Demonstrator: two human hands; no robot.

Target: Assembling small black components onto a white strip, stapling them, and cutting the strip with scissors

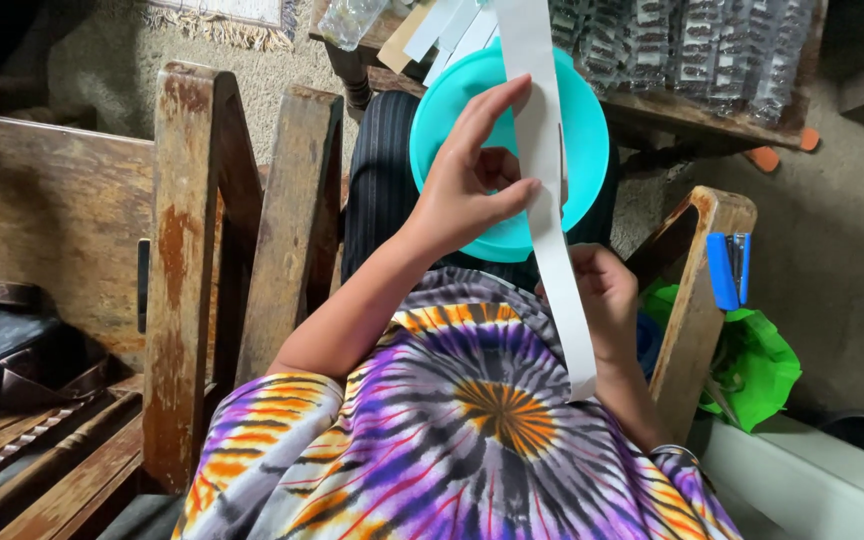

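Matt paper strip [552, 190], worn wooden chair [187, 250]

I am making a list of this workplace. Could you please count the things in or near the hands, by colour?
White: 1, the long paper strip, held by the left hand and the right hand
Turquoise: 1, the bowl on the lap
Blue: 1, the stapler on the chair arm
Green: 1, the bag
Total: 4
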